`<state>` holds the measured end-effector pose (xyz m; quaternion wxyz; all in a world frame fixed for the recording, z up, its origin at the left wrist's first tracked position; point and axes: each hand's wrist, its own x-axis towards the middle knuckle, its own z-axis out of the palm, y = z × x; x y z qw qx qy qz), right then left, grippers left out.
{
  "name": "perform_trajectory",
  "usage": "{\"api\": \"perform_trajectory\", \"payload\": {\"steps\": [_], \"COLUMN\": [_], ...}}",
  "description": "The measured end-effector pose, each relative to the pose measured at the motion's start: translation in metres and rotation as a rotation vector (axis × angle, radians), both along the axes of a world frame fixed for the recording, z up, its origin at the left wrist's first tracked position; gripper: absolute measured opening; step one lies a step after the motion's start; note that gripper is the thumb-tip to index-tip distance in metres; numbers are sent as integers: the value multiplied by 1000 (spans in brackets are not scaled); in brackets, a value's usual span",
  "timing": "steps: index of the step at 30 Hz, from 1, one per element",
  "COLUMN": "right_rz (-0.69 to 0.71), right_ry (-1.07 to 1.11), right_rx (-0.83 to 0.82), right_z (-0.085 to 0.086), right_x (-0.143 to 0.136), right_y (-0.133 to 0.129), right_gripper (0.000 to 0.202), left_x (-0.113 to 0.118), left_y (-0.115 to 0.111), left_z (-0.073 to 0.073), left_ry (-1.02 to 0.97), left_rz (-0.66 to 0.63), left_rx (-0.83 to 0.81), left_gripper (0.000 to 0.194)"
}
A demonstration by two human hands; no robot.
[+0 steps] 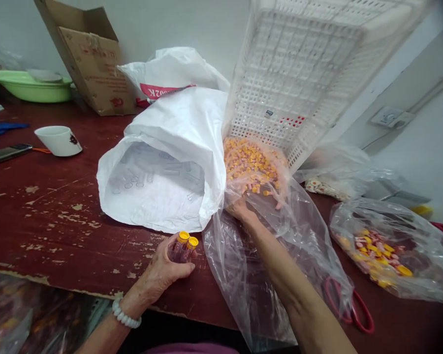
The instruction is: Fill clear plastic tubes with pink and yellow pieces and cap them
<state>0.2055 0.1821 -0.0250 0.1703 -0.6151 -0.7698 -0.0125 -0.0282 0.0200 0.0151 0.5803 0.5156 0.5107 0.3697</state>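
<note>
My left hand point(158, 275) is closed around two small clear tubes point(180, 251) with yellow caps, held upright over the table's front part. My right hand point(239, 208) reaches into the mouth of a clear plastic bag point(236, 265), beside many small yellow-and-pink caps point(253, 164). Its fingers are mostly hidden by the film, so whether they hold anything does not show. Left of that hand, a white woven sack point(184, 118) lies on its side with its mouth towards me. Loose clear tubes point(140, 179) lie inside it.
A white plastic crate point(299, 73) stands tilted behind the caps. To the right are a clear bag of yellow and red pieces point(384, 250) and red-handled scissors point(365, 314). A white cup point(57, 141), phone point(7, 153), cardboard box point(96, 69) and green basin point(33, 91) sit left.
</note>
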Motion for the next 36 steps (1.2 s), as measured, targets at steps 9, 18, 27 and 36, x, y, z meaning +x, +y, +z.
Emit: {"api": "perform_trajectory", "payload": {"steps": [9, 18, 27, 36], "right_rz": [-207, -422, 277, 375], "right_ry": [-13, 333, 184, 378], "right_rx": [-19, 38, 238, 194], "right_z": [-3, 26, 60, 80], "right_x": [40, 50, -49, -36], "right_y": [-68, -103, -186, -181], "right_gripper": [26, 44, 28, 25], "left_x": [8, 28, 33, 37], "left_y": [0, -4, -10, -15], "left_z": [-1, -10, -4, -11], "left_ry": [-46, -17, 132, -158], "left_rz": [-37, -145, -223, -235], "left_rx": [71, 261, 357, 101], "left_gripper": [24, 25, 28, 36]}}
